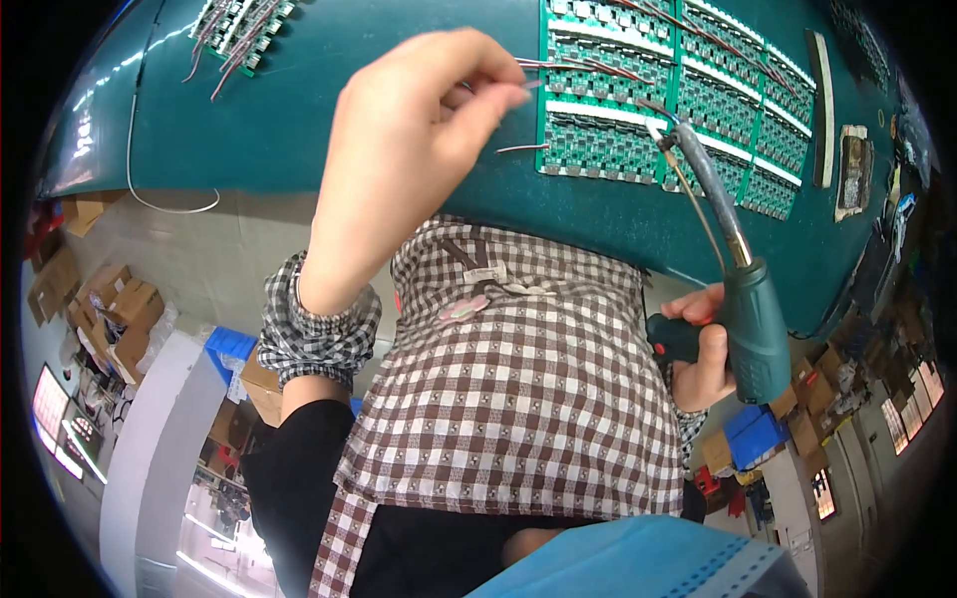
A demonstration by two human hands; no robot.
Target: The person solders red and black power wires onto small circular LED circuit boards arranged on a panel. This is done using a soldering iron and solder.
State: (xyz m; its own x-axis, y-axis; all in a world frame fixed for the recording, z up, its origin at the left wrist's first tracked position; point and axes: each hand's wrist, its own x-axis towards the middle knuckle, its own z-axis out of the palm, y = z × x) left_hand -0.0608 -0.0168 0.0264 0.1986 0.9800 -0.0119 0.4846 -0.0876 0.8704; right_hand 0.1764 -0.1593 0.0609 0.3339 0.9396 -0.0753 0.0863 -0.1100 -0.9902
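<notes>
My left hand (424,130) is closed, thumb and forefinger pinching what looks like a thin wire at the left edge of a panel of green circuit boards (598,145). Its end is blurred and partly hidden by the fingers. My right hand (703,349) is wrapped round the handle of a dark green soldering gun (755,334). The gun's long metal barrel (713,179) points up and left, its tip over the boards. A thin feed tube (700,199) runs alongside the barrel. Red, white and dark wires (598,68) lie across the upper boards; a short wire (520,149) sticks out lower down.
More boards with wires (239,35) lie at the far left of the green bench mat (279,140). A pale strip (820,110) and a worn block (853,171) are right of the panel. A loose cable (135,149) hangs over the left edge. Cardboard boxes (135,304) stand beyond.
</notes>
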